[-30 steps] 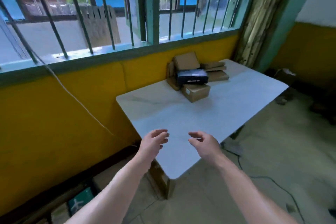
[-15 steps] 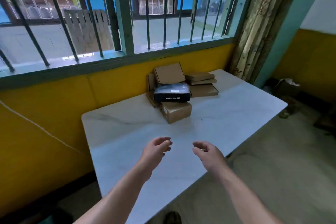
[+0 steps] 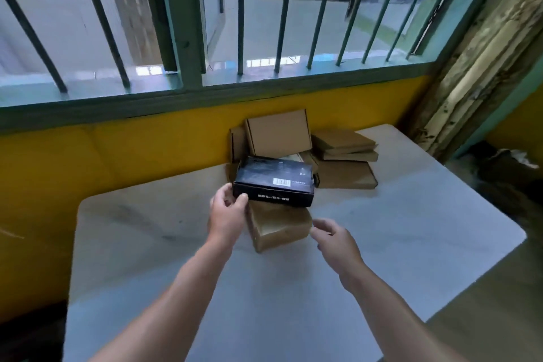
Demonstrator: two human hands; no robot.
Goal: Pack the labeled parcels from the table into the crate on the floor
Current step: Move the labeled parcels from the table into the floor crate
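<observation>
A black parcel (image 3: 274,181) with a white barcode label lies on top of a brown cardboard parcel (image 3: 279,225) near the middle of the white table (image 3: 411,229). My left hand (image 3: 227,209) holds the black parcel's left end, thumb on its front corner. My right hand (image 3: 335,239) hovers with fingers apart just right of the brown parcel, not touching it. Behind them, several more brown parcels (image 3: 343,156) are stacked by the wall, and one (image 3: 277,132) leans upright. No crate is in view.
The table stands against a yellow wall (image 3: 117,161) under a barred window (image 3: 241,23). A worn wooden post (image 3: 482,62) rises at the right. Bare floor (image 3: 499,303) lies beyond the table's right edge, with dark clutter (image 3: 499,161) in the far right corner.
I have come closer to the table and both hands have reached forward. My left hand has taken hold of the black parcel's left end; my right hand has arrived beside the brown parcel.
</observation>
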